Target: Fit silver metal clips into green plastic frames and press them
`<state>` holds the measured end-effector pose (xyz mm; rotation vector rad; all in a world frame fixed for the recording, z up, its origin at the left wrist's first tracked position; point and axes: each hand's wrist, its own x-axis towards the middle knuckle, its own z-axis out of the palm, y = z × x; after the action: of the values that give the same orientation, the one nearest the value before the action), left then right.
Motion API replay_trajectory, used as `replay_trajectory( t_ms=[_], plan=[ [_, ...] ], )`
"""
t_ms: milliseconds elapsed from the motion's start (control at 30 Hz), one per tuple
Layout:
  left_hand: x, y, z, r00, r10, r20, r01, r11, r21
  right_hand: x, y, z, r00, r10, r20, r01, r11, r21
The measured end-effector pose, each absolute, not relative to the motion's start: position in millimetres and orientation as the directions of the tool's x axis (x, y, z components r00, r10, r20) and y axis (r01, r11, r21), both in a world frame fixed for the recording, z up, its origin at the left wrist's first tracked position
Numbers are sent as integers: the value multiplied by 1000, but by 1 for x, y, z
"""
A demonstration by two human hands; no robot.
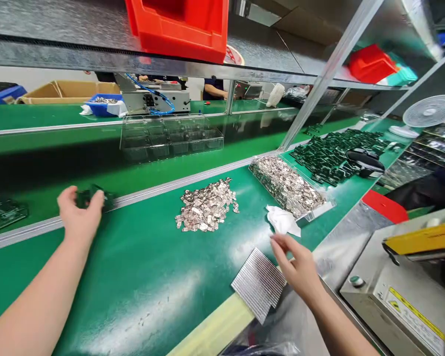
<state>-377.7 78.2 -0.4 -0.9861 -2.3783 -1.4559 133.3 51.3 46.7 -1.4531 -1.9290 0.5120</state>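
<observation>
- Boards point(95, 197), green and blurred, are between the thumb and fingers of your left hand point(80, 200), at the metal rail point(148, 193) that runs along your bench point(141, 277); your fingers are curled around them.
- Your right hand point(273, 239) is just beside the white tissue point(283, 221), thumb and forefinger brought near each other; you cannot tell from this view whether the tips meet or pinch anything.
- Left of your left hand, more green boards point(7, 212) lie on the green surface beyond the rail.
- Small metal pieces point(207, 206) lie in a loose heap on your bench, between your two hands and farther from you.
- To the right of that heap, a clear tray point(312, 214) is filled with similar pieces; the tissue lies by its near end.
- Past the tray you have a wide pile of green boards point(337, 153), with a black and white object point(365, 163) at its right side.
- Close to your right hand, a silver ribbed sheet point(258, 284) lies over the end of a pale yellow strip point(215, 329).
- Across the rail from you stands a clear compartment tray point(170, 138); above, a red bin point(181, 29) rests on the shelf point(66, 29).
</observation>
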Motion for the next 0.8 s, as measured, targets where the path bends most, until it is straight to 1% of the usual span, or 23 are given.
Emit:
replay_trajectory(
  t_ms=[33, 67, 133, 167, 267, 400, 533, 667, 733, 800],
  plan=[
    [-350, 62, -4, -749, 511, 423, 614, 292, 734, 120, 76, 48, -194, 959, 204, 733, 280, -620],
    [-323, 45, -6, -680, 621, 390, 640, 244, 729, 106, 99, 48, -212, 971, 111, 791, 237, -564],
    [-271, 10, -9, -524, 779, 344, 659, 116, 743, 79, 135, 45, -207, 977, 53, 833, 205, -513],
    [-250, -5, -9, -453, 840, 298, 664, 94, 742, 68, 148, 43, -194, 980, 30, 854, 184, -487],
    [-212, -31, -6, -295, 926, 237, 694, 37, 719, 43, 167, 33, -137, 990, -11, 898, 120, -424],
    [-206, -36, -1, -225, 951, 212, 720, 15, 694, 38, 165, 28, -122, 991, -46, 911, 94, -402],
    [-220, -37, -2, -174, 972, 157, 751, 28, 660, 53, 156, 30, -171, 983, -71, 885, 122, -449],
    [-236, -36, -2, -111, 993, 33, 820, 73, 568, 71, 151, 29, -200, 978, -57, 819, 135, -557],
    [-238, -33, -1, -95, 995, 41, 823, 55, 566, 78, 148, 27, -205, 977, -50, 759, 127, -639],
    [-232, -30, 2, -95, 989, 116, 782, 2, 624, 86, 140, 27, -209, 977, -47, 669, 108, -736]
  ],
)
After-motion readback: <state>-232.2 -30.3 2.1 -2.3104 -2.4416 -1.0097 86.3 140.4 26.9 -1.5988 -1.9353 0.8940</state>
